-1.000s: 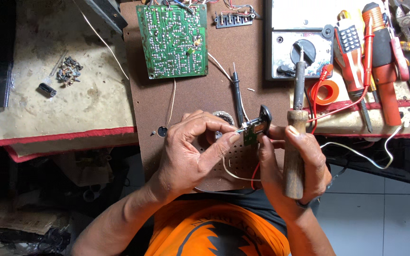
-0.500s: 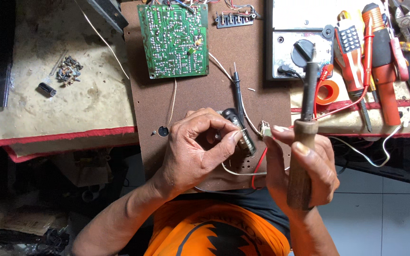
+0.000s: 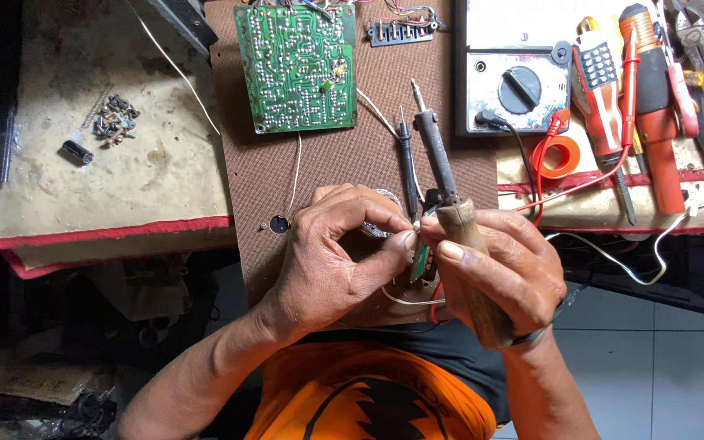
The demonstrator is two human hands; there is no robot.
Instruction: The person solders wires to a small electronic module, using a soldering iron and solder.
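The left hand point(image 3: 332, 261) fingers pinch a small green part point(image 3: 420, 262) over the worktop's point(image 3: 352, 163) near edge. The right hand point(image 3: 495, 273) is clamped on the iron point(image 3: 450, 204). Its hot tip point(image 3: 415, 88) points away, close to the probe point(image 3: 407, 167) and wires point(image 3: 596, 183), and could burn them. There is little free room; the part could drop off the edge.

The hands point(image 3: 417, 261) hide most of the small green board point(image 3: 420, 262).

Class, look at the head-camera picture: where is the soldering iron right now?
The soldering iron is right of centre, its wooden handle in the right hand, tip pointing up the brown board beside the black probe, below the multimeter.
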